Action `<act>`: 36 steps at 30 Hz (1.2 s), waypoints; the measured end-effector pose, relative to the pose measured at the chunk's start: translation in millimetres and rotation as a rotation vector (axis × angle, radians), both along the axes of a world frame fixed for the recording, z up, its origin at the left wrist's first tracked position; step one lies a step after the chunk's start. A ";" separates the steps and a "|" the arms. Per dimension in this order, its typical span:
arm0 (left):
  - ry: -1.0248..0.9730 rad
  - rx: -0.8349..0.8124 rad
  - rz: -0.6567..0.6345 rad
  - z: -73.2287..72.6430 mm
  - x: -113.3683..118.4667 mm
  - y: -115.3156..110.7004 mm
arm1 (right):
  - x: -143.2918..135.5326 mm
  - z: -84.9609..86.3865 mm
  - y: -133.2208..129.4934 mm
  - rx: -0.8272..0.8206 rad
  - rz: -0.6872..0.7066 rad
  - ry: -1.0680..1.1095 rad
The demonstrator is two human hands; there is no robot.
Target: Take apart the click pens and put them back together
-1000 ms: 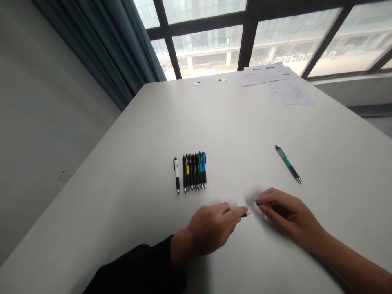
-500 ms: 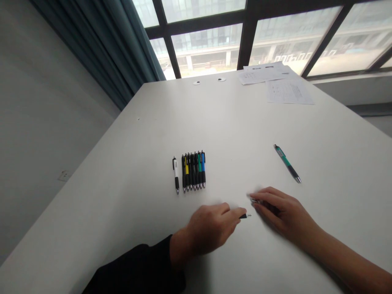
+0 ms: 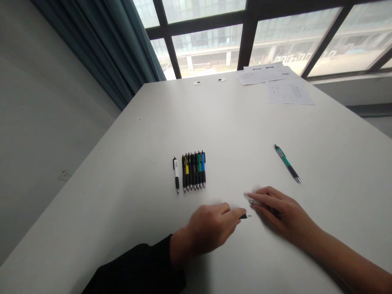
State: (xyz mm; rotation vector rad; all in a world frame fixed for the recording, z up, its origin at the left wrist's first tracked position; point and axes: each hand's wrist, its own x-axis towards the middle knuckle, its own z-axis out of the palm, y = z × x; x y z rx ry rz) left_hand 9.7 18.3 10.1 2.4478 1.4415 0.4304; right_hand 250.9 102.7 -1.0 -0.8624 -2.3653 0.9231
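My left hand (image 3: 212,226) is closed around a pen (image 3: 243,216); most of it is hidden in the fist. Only its black grip end and a thin tip, pointing right, show past the fingertips. Just to the right, my right hand (image 3: 283,210) rests low over the table, thumb and fingers pinching a small silvery piece (image 3: 251,201) that looks like a pen's tip cone. The piece is apart from the pen. Beyond my left hand, several pens (image 3: 194,171) lie side by side in a tight row, with yellow, black, green and blue barrels.
A white pen (image 3: 176,174) lies just left of the row. A green pen (image 3: 287,163) lies slanted beyond my right hand. Paper sheets (image 3: 289,92) are at the far right of the white table (image 3: 171,118), near the window. A blue curtain (image 3: 101,45) hangs at the left.
The fingertips of my right hand have shifted slightly left with the small silvery piece. My left hand and the pen in it stay in place.
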 end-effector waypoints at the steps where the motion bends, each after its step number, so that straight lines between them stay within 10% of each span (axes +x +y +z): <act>1: 0.000 0.000 -0.001 -0.2 -0.1 0.2 | 0.3 2.0 -0.6 -0.011 0.009 0.013; 17: -0.012 0.043 -0.008 -3.1 0.1 -0.6 | -0.6 7.5 -4.0 -0.099 0.225 0.087; 30: -0.184 0.002 0.138 -7.5 -7.1 1.3 | 23.4 -1.8 17.5 -0.485 -0.336 0.493; 36: -0.191 0.044 0.202 -13.2 -7.6 1.1 | 19.2 5.6 18.0 -0.358 -0.331 0.269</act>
